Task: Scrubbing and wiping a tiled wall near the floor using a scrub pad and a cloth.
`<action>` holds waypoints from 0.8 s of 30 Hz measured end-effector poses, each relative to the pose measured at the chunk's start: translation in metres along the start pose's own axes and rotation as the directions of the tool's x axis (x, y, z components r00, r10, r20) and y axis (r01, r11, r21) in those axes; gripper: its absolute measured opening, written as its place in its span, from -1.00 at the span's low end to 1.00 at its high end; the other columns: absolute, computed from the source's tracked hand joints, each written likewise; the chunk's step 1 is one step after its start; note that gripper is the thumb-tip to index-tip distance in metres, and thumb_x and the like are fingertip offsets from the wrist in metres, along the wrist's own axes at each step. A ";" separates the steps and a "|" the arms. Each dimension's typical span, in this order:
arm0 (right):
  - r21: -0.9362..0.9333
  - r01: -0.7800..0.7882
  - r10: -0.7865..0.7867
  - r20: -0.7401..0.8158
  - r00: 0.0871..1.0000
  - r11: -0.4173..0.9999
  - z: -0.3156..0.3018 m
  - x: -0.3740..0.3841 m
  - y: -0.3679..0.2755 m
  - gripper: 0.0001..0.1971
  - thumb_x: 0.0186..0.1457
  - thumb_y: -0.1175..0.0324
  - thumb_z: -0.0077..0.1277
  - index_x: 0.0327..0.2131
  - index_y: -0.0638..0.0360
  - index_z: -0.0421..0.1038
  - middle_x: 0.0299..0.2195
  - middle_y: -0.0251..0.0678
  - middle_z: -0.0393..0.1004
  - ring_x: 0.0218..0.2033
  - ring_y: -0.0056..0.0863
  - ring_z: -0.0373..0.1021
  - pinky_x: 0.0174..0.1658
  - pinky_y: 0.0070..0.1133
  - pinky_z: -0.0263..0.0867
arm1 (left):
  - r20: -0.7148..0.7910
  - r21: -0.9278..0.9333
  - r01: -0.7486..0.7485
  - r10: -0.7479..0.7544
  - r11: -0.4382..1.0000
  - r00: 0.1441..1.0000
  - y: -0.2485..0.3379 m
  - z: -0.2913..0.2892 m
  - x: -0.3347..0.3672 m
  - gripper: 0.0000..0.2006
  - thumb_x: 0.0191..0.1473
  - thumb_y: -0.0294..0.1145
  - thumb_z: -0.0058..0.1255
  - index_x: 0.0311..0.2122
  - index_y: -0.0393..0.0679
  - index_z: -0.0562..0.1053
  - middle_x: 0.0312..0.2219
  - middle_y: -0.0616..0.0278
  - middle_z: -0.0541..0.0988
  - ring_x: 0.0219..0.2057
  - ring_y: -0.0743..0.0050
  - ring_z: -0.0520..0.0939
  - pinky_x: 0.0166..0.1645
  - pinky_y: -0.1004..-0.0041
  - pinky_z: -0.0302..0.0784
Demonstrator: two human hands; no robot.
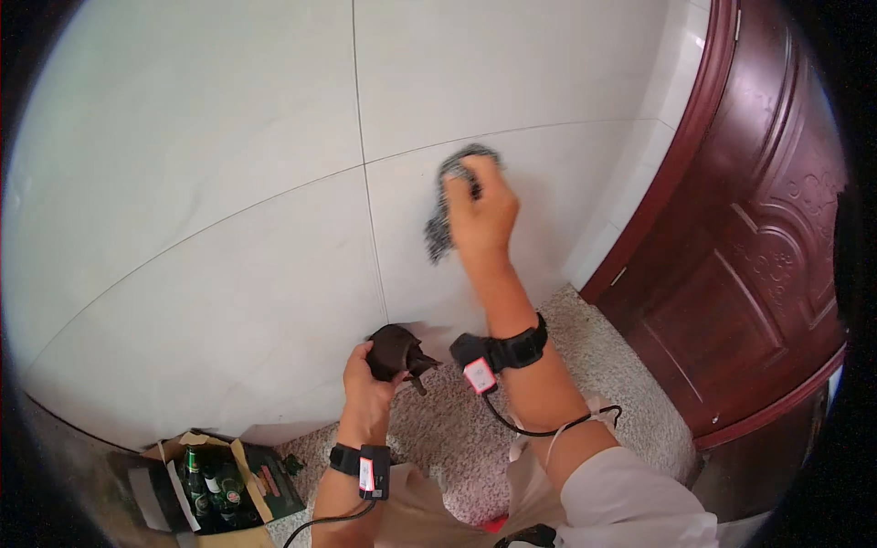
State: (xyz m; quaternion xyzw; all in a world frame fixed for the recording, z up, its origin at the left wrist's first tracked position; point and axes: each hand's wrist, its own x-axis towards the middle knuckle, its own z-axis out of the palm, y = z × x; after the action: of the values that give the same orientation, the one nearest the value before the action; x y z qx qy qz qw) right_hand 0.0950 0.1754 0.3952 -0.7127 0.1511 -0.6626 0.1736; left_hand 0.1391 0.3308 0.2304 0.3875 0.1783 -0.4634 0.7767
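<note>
My right hand is raised in front of the pale tiled wall, its fingers closed on a crumpled black-and-grey cloth. The cloth lies against the wall or very near it, just below a horizontal joint, and its lower end hangs down to the left of my wrist. Lower down, my left hand grips a dark brown, rounded object with ragged flaps on its right side; I cannot make out its kind. It is close to the wall's foot, and my palm hides part of it.
At the lower left, an open cardboard box holds several green glass bottles. A carved dark red door with a matching frame stands on the right. Speckled flooring lies below. Cables run from black straps on both my forearms.
</note>
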 end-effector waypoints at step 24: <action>0.126 -0.122 0.114 0.071 0.991 0.984 0.003 -0.007 -0.005 -0.84 -0.29 0.45 -0.05 -0.49 0.19 0.28 -0.63 -0.17 0.32 -0.59 -0.22 0.29 -0.53 -0.45 0.22 | -0.023 0.011 0.011 -0.011 1.000 1.000 0.001 -0.005 0.002 -0.73 -0.11 -0.25 -0.32 -0.28 -0.08 0.32 -0.29 0.15 0.41 -0.27 0.19 0.39 -0.23 0.12 0.25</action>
State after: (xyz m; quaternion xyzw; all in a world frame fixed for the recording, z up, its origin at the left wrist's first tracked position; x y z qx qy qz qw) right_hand 0.0977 0.1837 0.3907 -0.7103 0.1441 -0.6367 0.2634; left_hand 0.1408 0.3341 0.2264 0.3962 0.1868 -0.4639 0.7700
